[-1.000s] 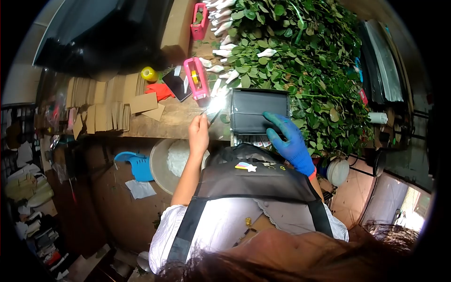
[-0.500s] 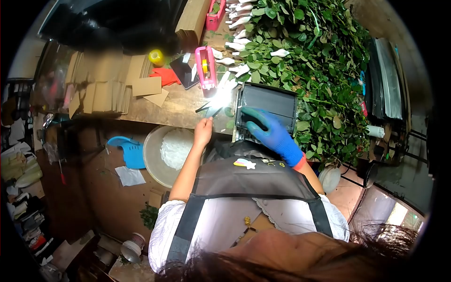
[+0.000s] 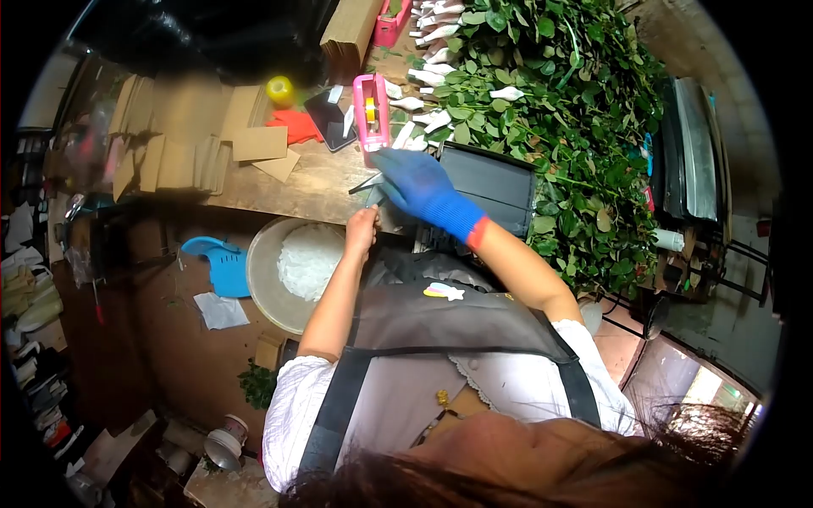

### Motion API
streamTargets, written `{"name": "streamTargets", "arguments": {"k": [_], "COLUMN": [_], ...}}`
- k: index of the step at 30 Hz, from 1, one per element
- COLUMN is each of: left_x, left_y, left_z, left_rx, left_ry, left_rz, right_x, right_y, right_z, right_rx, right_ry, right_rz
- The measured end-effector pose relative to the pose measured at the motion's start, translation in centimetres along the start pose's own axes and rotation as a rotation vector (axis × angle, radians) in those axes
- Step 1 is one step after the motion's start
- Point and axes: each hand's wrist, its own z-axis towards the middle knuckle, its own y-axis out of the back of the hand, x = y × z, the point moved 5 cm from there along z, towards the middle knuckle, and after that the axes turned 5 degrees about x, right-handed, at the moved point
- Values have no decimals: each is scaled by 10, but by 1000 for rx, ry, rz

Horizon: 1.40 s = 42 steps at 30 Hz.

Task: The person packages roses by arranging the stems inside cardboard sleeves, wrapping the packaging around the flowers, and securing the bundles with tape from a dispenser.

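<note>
My left hand [image 3: 362,230], bare, is closed at the table's front edge. Its fingers are pinched together; a thin pale and dark pointed piece shows just above them, too unclear to name. Above it my right hand [image 3: 417,182], in a blue glove with a green palm, reaches leftward. Its fingertips are at the near end of a pink tape dispenser [image 3: 371,110] with a yellow roll. Whether they pinch anything is hidden. Right of the glove lies a dark, shallow box-like tray [image 3: 491,182], partly covered by the forearm.
Leafy green stems [image 3: 559,127] with white-wrapped heads [image 3: 436,34] pile up on the right. Cardboard pieces [image 3: 190,135], a yellow roll [image 3: 279,90], red cloth [image 3: 296,127] and a phone-like dark slab [image 3: 332,120] lie left. Below stands a round basin [image 3: 262,275] holding white material.
My right hand has left the dark tray and moved left to the near end of the tape dispenser. My left hand stays closed in nearly the same place.
</note>
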Motion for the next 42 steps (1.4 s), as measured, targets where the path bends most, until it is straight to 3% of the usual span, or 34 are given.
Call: {"name": "streamTargets", "arguments": {"k": [3, 6, 7, 11, 14, 17, 20, 22, 24, 27, 30, 31, 32, 34, 36, 37, 38, 39, 41, 42], "left_x": [-5, 7, 4, 3, 5, 4, -1, -28, -28, -12, -11, -2, 20, 127, 105, 102, 97, 58, -2, -28], "left_y": [-2, 5, 2, -6, -6, -4, 6, -4, -6, 5, 17, 25, 33, 48, 61, 75, 98, 97, 100, 90], "left_z": [-4, 13, 19, 12, 2, -7, -3, -21, -19, -3, -2, 9, 17, 24, -20, -31, -26, -43, -44, -46], "left_rx": [26, 55, 14, 53, 120, 228, 65, -243, -199, -42, -6, 10, 41, 252, -17, -111, -181, -192, -273, -215], "left_ry": [15, -6, -166, 68, 142, 173, 64, -351, -380, -317, -228, -235, -169, -129, -60, -202, -198, -184, -370, -430], "left_rz": [3, 60, 89, -18, -209, -371, 42, 838, 879, 475, 504, 560, 901, 1054, 810, 562, 748, 568, 547, 405], "right_x": [-19, -26, -26, -23, -25, -26, -30, -27, -29, -28, -28, -29, -29, -26, -35, -33, -26, -19, -25, -24], "right_y": [-46, -75, -74, -69, -72, -74, -80, -77, -76, -76, -75, -77, -78, -75, -80, -78, -82, -76, -67, -62], "right_z": [27, 33, 31, 30, 30, 29, 30, 27, 26, 27, 22, 23, 25, 21, 23, 25, 13, 12, 23, 24], "right_rx": [46, 283, 305, 294, 145, 148, 156, 167, 180, 143, 118, 142, 160, 118, 66, 60, 97, 133, 202, 171], "right_ry": [-7, -108, -109, -68, -48, -60, -80, -85, -89, -62, -59, -65, -65, -43, -20, -36, -65, -77, -84, -93], "right_rz": [-387, -473, -452, -496, -465, -472, -465, -460, -458, -460, -434, -427, -424, -399, -361, -326, -322, -322, -327, -285]}}
